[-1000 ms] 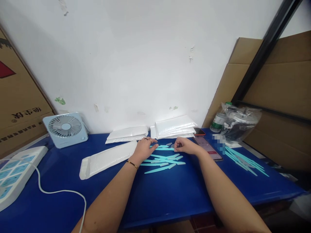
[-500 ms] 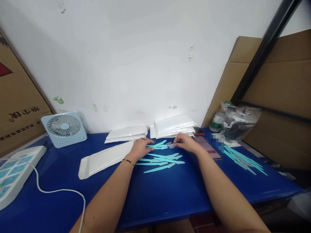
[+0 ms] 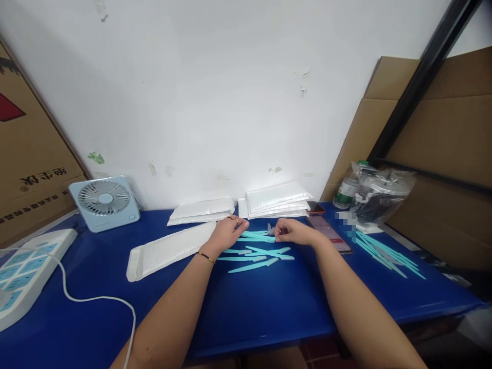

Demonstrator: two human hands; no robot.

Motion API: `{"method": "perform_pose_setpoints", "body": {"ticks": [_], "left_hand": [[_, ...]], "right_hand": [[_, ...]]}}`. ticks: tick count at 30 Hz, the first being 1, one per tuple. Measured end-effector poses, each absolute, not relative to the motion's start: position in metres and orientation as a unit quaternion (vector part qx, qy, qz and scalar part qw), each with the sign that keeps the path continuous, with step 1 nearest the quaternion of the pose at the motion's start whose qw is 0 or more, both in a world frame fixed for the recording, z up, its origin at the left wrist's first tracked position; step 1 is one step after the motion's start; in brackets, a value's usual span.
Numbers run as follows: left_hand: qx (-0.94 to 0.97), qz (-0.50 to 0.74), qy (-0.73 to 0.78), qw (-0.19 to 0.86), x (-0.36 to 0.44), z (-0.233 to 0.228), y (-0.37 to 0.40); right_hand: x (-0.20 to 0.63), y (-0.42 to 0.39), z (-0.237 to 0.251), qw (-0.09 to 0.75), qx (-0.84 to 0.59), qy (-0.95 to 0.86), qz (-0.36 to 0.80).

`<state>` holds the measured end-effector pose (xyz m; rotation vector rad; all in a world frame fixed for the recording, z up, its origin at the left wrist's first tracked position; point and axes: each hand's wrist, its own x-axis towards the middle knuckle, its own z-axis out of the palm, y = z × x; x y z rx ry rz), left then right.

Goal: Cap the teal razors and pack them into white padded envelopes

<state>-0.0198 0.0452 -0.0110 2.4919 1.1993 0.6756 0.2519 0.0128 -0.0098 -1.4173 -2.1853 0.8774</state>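
Observation:
Turquoise eyebrow razors with pale, clear-looking blade caps lie on the blue table. My left hand [image 3: 229, 233] is closed around the handle ends of a small bunch of razors [image 3: 257, 237]; its fingers partly hide them. At the capped end of that bunch, my right hand [image 3: 292, 232] pinches one razor between thumb and fingertips. A loose cap-like clear piece [image 3: 270, 228] shows just left of the right fingers. Nearer to me, several more razors [image 3: 253, 264] lie spread and crossed, touched by neither hand.
A long white padded envelope [image 3: 169, 251] lies left of my left hand. More white envelopes [image 3: 277, 200] are stacked by the wall. Right of my right hand are a phone [image 3: 326, 233] and another razor group [image 3: 388, 253]. A fan [image 3: 105, 202] and power strip [image 3: 34, 277] stand left.
One razor from the nearer group has joined the bunch between my hands. My right hand has come slightly towards me, and the left fingers have closed more. The view has shifted slightly.

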Motion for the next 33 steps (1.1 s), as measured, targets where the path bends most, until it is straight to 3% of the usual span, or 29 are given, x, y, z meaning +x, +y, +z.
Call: {"method": "perform_pose_setpoints", "body": {"ticks": [10, 20, 28, 33], "left_hand": [[0.865, 0.198, 0.395, 0.237, -0.023, -0.017, 0.052], [0.875, 0.176, 0.431, 0.134, -0.043, -0.021, 0.062], [0.885, 0.148, 0.424, 0.118, -0.035, -0.026, 0.06], [0.89, 0.207, 0.385, 0.127, -0.028, -0.017, 0.051]], "right_hand": [[0.251, 0.02, -0.015, 0.263, -0.502, -0.764, 0.308], [0.254, 0.023, -0.018, 0.248, -0.567, -0.761, 0.193], [0.223, 0.011, -0.016, 0.148, -0.496, -0.822, 0.238], [0.225, 0.011, -0.013, 0.213, -0.52, -0.79, 0.246]]}}
